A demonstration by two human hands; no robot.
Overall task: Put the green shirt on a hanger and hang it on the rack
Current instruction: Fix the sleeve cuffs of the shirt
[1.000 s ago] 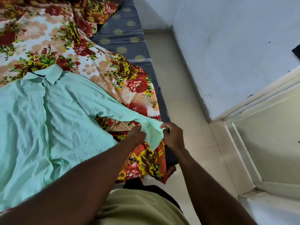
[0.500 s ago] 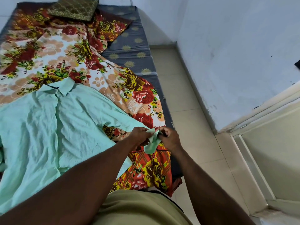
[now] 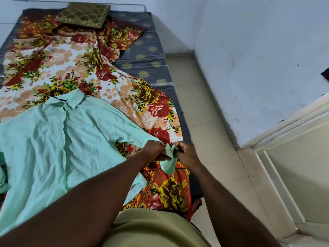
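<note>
A pale green collared shirt [image 3: 53, 143] lies spread front-up on a bed, collar toward the far end. Its right sleeve stretches toward the bed's right edge. My left hand [image 3: 154, 152] and my right hand [image 3: 185, 154] both pinch the sleeve's cuff [image 3: 170, 164], which is bunched and hangs down between them. No hanger or rack is in view.
A floral sheet [image 3: 85, 68] covers most of the grey mattress [image 3: 151, 56], with a dark patterned pillow [image 3: 83, 15] at the far end. A tiled floor strip [image 3: 210, 139] runs along the bed's right side, bounded by a pale blue wall [image 3: 258, 59] and a cream door frame [image 3: 284, 157].
The view has tilted up, showing the pillow and the far end of the bed. My hands have gathered the flat cuff into a bunch between them.
</note>
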